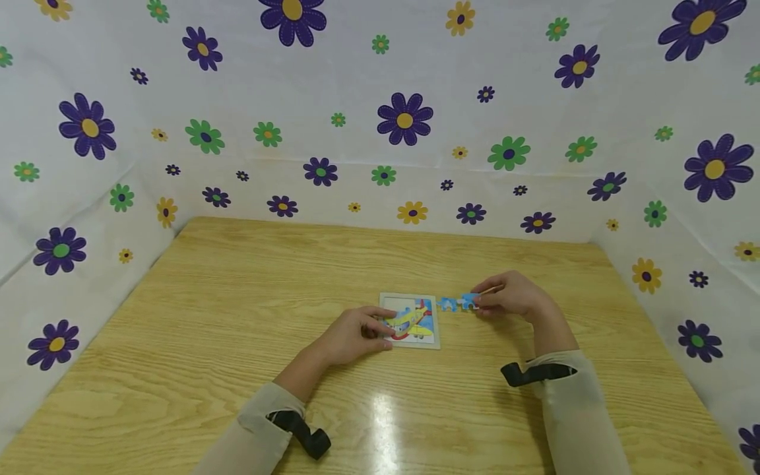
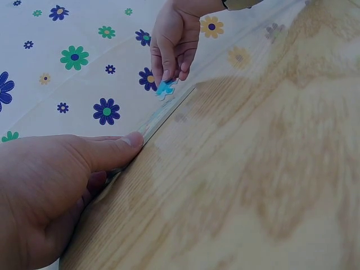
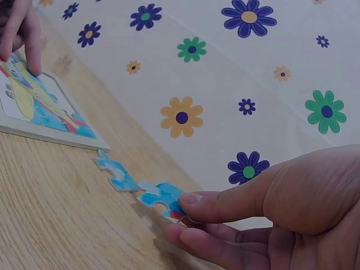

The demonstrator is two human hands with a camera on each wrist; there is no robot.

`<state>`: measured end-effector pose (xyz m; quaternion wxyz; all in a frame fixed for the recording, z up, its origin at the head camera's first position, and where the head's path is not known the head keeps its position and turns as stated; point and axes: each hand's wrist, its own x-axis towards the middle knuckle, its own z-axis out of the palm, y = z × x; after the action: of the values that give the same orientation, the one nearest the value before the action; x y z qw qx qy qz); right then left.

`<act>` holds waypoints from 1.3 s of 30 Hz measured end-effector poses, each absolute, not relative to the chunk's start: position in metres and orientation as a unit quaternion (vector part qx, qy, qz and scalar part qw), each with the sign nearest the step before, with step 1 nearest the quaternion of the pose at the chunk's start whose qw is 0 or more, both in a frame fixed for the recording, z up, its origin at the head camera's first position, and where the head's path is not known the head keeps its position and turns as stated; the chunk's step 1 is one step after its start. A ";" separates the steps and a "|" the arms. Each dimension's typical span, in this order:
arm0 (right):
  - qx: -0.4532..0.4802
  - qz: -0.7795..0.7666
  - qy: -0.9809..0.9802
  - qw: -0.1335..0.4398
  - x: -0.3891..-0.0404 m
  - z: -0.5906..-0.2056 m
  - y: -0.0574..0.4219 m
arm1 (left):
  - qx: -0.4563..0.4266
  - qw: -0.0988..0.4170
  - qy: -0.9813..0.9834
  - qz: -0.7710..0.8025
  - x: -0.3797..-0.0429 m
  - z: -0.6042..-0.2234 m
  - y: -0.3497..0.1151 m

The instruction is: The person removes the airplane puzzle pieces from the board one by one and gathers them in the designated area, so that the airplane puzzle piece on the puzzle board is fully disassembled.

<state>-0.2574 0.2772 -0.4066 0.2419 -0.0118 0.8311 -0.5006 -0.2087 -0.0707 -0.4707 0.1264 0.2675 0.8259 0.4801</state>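
Note:
A square jigsaw tray point(image 1: 437, 333) with a pale rim lies on the table, partly filled with a yellow and red airplane picture; bare backing shows at its upper left. My left hand point(image 1: 353, 336) grips the tray's left side, thumb at the near edge and fingertips over the picture. Right of the tray, my right hand point(image 1: 512, 295) pinches a blue jigsaw piece point(image 3: 163, 194) between thumb and fingers; a bit of red shows on it by the thumb. Between that piece and the tray lies another blue jigsaw piece point(image 3: 116, 171), close to the tray's corner.
The wooden table point(image 1: 237, 284) carries the tray and pieces. White cloth walls point(image 1: 350, 145) printed with purple, green and yellow flowers rise at the back and both sides. Black straps point(image 1: 299, 432) circle both sleeved wrists.

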 end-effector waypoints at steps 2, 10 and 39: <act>-0.009 -0.503 0.830 0.242 -0.258 -0.407 0.278 | 0.266 0.127 0.827 0.478 -0.209 -0.471 -0.071; 0.012 -0.502 0.829 0.245 -0.259 -0.415 0.275 | 0.270 0.116 0.829 0.475 -0.205 -0.471 -0.074; 0.007 -0.465 0.855 0.230 -0.259 -0.411 0.265 | 0.274 0.116 0.829 0.473 -0.208 -0.470 -0.072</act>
<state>-0.2587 0.2653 -0.4108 0.2303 0.0068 0.8547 -0.4652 -0.2079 -0.0724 -0.4698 0.1156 0.2738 0.8294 0.4731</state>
